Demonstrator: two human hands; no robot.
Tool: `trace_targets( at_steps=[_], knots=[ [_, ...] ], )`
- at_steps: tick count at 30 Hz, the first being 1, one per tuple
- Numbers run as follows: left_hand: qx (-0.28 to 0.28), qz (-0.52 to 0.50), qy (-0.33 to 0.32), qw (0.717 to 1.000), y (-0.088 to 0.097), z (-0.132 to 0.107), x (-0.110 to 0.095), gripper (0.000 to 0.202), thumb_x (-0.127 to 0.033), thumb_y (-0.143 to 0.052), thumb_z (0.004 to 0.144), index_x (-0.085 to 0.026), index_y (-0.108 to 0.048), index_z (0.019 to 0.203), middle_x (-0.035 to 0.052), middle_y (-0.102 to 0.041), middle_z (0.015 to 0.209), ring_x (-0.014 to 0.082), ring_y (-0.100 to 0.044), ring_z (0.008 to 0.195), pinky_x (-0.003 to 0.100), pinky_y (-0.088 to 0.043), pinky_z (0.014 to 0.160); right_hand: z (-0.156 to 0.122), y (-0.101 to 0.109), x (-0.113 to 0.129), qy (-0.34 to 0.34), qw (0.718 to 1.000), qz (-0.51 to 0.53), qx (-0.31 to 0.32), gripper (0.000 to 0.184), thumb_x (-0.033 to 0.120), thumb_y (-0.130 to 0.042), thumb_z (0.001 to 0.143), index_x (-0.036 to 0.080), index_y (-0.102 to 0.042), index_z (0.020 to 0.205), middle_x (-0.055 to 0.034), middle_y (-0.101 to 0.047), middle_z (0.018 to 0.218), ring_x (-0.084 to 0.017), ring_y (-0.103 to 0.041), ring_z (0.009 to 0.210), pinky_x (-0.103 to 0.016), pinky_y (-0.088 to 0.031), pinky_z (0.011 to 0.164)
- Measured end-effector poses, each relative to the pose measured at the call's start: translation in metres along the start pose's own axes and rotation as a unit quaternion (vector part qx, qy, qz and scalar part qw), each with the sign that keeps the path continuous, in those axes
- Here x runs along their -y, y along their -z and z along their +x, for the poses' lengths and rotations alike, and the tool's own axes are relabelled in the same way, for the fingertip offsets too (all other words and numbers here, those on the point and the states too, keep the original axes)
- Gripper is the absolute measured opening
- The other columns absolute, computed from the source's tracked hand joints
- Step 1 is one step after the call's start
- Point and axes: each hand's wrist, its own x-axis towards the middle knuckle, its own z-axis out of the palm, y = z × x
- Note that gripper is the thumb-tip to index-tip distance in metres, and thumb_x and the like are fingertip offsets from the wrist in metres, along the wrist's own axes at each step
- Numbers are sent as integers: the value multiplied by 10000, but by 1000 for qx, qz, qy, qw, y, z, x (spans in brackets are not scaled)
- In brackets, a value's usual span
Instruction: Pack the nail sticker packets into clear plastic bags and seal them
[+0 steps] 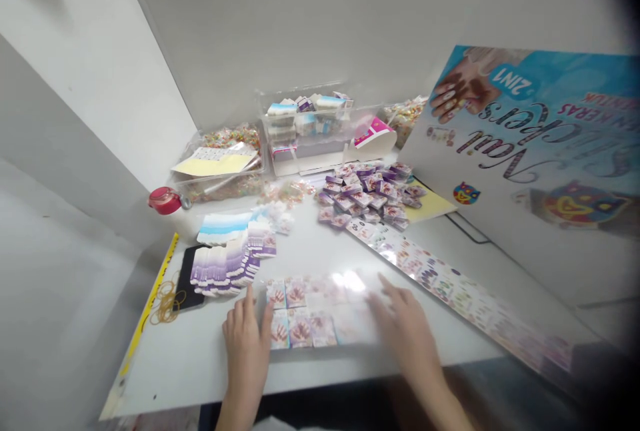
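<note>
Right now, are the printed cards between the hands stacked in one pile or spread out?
Spread out: the printed cards lie side by side in two rows. Near the right hand, blur and glare hide their arrangement.

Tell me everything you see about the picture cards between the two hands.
The picture cards lie flat in two rows on the white table. They look shiny; those at the left show printed hands in purple and bluish tones; glare and blur hide details at the right. The left hand is at their left edge; the right hand is blurred, contact unclear.
</note>
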Motion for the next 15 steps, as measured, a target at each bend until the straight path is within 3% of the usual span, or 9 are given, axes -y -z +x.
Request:
trace_targets(
  at_steps=[4, 7, 11, 13, 15],
  knots=[
    [120, -135, 79, 980, -6, -1, 2, 405, -486, -391, 890, -194, -601, 1077, 107, -643, 1010, 281, -570, 1001, 455, -426, 894, -3, -9, -6, -35, 982, 144, 116, 486, 521, -454, 856, 171, -613, 1153, -104, -646, 997, -258, -603, 932, -357, -485, 797],
    [149, -277, 107, 943, 0, 0, -11, 453, -506, -474, 852, -196, -480, 1183, 124, -570, 1216, 267, -497, 1180, 422, -375, 997, -8, -8, -4, -42, 973, 204, 98, 472, 503, -510, 821, 184, -601, 1157, -92, -646, 1038, -257, -604, 972, -346, -490, 835],
    [208, -449, 153, 855, 13, -12, -39, 680, -451, -596, 797, -238, -206, 1312, 95, -627, 1126, 216, -620, 1018, 367, -473, 902, -20, 11, -15, -56, 956, 282, 61, 515, 458, -550, 804, 216, -520, 1257, -72, -611, 1195, -244, -592, 1057, -335, -481, 902],
    [213, -466, 120, 850, 12, -26, -59, 807, -376, -644, 773, -262, -106, 1364, 90, -634, 1123, 203, -649, 951, 348, -512, 843, -30, 26, -34, -84, 959, 269, 23, 504, 443, -579, 780, 232, -546, 1237, -64, -618, 1199, -255, -593, 1069, -344, -485, 907],
    [198, -426, -18, 883, 4, -46, -83, 765, -327, -672, 742, -277, -226, 1362, 88, -621, 1157, 210, -645, 965, 336, -525, 826, -45, 43, -60, -132, 965, 223, -33, 461, 441, -579, 781, 243, -588, 1197, -75, -641, 1153, -271, -606, 1044, -349, -512, 862]
  ],
)
